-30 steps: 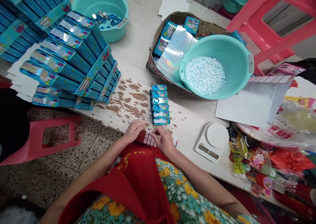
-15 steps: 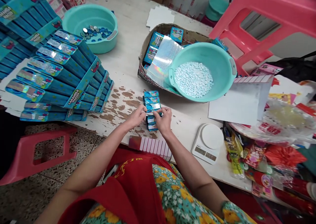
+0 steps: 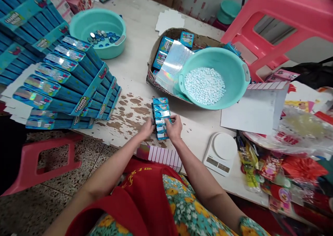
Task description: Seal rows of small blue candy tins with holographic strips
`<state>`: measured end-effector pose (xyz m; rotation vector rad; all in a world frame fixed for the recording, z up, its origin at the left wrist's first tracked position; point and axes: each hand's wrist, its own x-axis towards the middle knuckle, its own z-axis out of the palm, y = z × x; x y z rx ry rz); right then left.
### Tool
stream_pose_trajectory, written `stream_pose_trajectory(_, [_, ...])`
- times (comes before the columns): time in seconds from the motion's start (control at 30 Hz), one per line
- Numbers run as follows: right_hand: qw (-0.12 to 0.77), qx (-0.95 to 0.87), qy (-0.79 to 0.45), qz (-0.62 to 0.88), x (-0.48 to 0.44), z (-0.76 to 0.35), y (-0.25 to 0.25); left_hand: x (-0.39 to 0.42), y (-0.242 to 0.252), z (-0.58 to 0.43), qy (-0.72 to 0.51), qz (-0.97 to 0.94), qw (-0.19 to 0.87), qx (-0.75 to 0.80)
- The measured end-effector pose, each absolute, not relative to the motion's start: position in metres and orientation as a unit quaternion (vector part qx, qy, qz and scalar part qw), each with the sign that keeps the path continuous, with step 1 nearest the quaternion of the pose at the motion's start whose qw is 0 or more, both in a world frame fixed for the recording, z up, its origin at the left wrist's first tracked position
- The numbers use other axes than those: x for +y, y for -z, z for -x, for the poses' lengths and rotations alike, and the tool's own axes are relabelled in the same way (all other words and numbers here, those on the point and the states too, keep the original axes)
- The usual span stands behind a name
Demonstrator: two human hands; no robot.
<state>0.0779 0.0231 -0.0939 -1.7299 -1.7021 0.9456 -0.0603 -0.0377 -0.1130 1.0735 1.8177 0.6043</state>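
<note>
A short row of blue candy boxes (image 3: 161,113) stands on the worn table in front of me, their shiny label ends facing up. My right hand (image 3: 174,128) grips the row from the right, thumb on top near the lower boxes and fingers curled round the far side. At the row's left side is my left hand (image 3: 147,128), its fingers curled in against the boxes; the fingertips are partly hidden. Close to my body, below the row, lies a strip of pale pink labels (image 3: 162,155) at the table edge.
Stacked blue candy displays (image 3: 65,78) fill the left. A teal basin (image 3: 114,50) holds small shiny blue discs; another basin (image 3: 234,87) of pale candies rests on a cardboard box (image 3: 149,69). A white scale (image 3: 220,153), paper sheets (image 3: 244,111) and packaged goods (image 3: 283,166) are right.
My left hand has slid down from the top of the row to its lower left side. The right hand keeps its hold, thumb slightly shifted. The whole view has moved a little.
</note>
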Motion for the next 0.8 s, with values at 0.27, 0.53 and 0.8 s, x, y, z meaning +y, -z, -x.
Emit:
stream_pose_trajectory(0.27, [0.298, -0.763, -0.333, 0.468, -0.038, -0.093, 0.056, -0.122, 0.106, 0.092, -0.145, -0.599, 0.448, 0.648])
stream_pose_trajectory(0.53, [0.013, -0.87, -0.38, 0.313, -0.113, -0.093, 0.111, -0.156, 0.126, 0.079, -0.182, -0.486, 0.49, 0.701])
stream_pose_trajectory(0.8, [-0.025, -0.921, -0.298, 0.249, -0.11, -0.106, 0.12, -0.152, 0.139, 0.072, -0.18, -0.4, 0.49, 0.753])
